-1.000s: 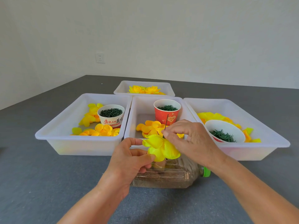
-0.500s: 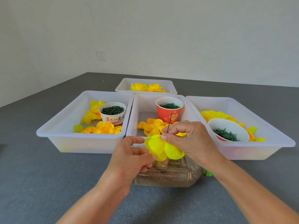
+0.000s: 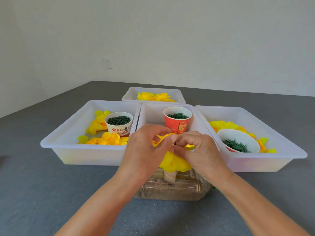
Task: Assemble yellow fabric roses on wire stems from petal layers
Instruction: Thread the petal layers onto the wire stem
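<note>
Nearest the camera, a clear plastic bottle (image 3: 172, 186) lies on its side on the grey table (image 3: 42, 193), and it serves here as the landmark. Directly above the bottle, a thin dark wire stem (image 3: 177, 133) stands upright with yellow petal layers (image 3: 175, 163) already gathered on it, hanging just over the bottle's top. The left hand (image 3: 146, 149) comes in from the bottle's left, its fingers curled round a smaller orange-yellow petal piece (image 3: 162, 139) at the stem. The right hand (image 3: 199, 150) comes in from the bottle's right, fingertips pinched narrow on the wire just above the petals.

Just behind the bottle sits the middle tray (image 3: 146, 113), holding a red cup (image 3: 177, 120) of small green parts. To its left, a tray (image 3: 68, 133) holds loose yellow petals and a white printed cup (image 3: 119, 124) of dark green pieces; to its right, another tray (image 3: 281, 133) holds petals and a tipped white bowl (image 3: 238, 141) of green leaf-like parts. Furthest behind the bottle, a small tray (image 3: 153, 92) holds finished yellow roses (image 3: 155, 96).

By my reading, this rose is partway: outer layers are on, another layer is being threaded, and green fittings likely remain. Plenty of loose petals are left.
</note>
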